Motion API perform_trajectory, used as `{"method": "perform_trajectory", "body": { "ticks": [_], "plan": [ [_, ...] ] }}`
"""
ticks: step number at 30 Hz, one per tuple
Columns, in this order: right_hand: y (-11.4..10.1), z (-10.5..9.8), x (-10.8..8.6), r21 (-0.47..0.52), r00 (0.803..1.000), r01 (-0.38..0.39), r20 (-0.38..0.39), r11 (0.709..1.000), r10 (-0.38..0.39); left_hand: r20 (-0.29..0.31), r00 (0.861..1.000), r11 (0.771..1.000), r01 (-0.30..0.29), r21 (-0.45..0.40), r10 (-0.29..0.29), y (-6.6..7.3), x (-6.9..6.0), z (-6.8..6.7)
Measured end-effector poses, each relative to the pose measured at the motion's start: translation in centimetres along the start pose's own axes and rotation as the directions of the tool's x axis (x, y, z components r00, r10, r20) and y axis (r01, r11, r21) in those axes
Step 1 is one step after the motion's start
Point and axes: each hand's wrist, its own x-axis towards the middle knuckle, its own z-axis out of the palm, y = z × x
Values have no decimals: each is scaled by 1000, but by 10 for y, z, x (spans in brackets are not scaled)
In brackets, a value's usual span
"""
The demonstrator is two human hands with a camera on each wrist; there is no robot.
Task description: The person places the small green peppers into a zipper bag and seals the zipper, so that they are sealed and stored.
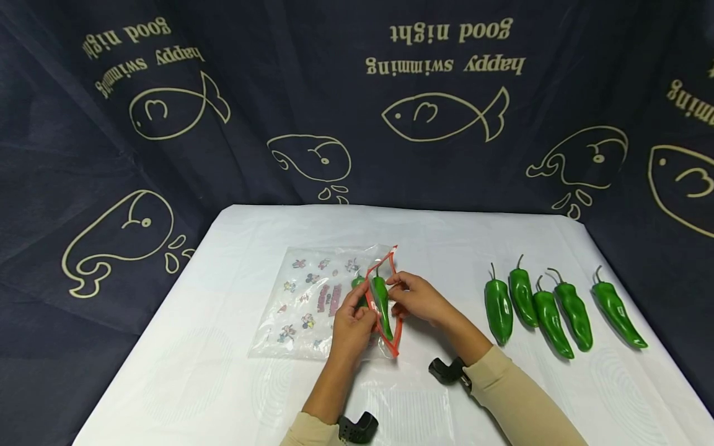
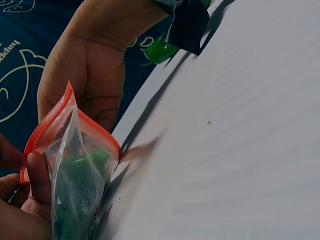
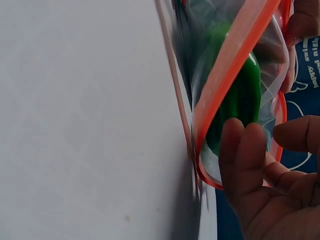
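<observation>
A clear zip bag (image 1: 301, 297) with cartoon prints and a red zip edge lies on the table, its mouth held apart toward the right. My left hand (image 1: 352, 322) pinches the near side of the red rim between thumb and fingers. One green pepper (image 1: 381, 300) lies within the open mouth, stem pointing away; another green pepper (image 1: 357, 282) shows through the plastic further in. My right hand (image 1: 415, 298) is at the mouth's right side. In the right wrist view its fingertips (image 3: 252, 142) overlap the pepper, with the thumb apart; contact is unclear.
To the right on the white table (image 1: 435, 241) lie several loose green peppers, among them one pepper (image 1: 498, 311) nearest the bag and one pepper (image 1: 618, 314) farthest right. A dark curtain (image 1: 312, 74) with fish and whale drawings hangs behind the table.
</observation>
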Motion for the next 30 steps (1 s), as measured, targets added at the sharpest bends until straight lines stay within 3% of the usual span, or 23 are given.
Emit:
{"method": "perform_trajectory", "body": {
  "ticks": [9, 14, 23, 30],
  "plan": [
    [1, 3, 0, 151, 995, -31, 99, 988, 16, 10, 1000, 1000, 14, -18, -14, -1, 1, 0],
    [3, 2, 0, 177, 991, -24, 135, 984, 0, 28, 999, 1000, 21, -9, -20, -1, 0, 0],
    [4, -5, -5, 52, 995, 17, 100, 998, -22, 37, 999, 1000, 14, -9, -14, -1, 0, 0],
    [-1, -22, -15, -83, 994, 84, 80, 993, -78, 32, 999, 1000, 5, -7, -5, -1, 0, 0]
  ]
}}
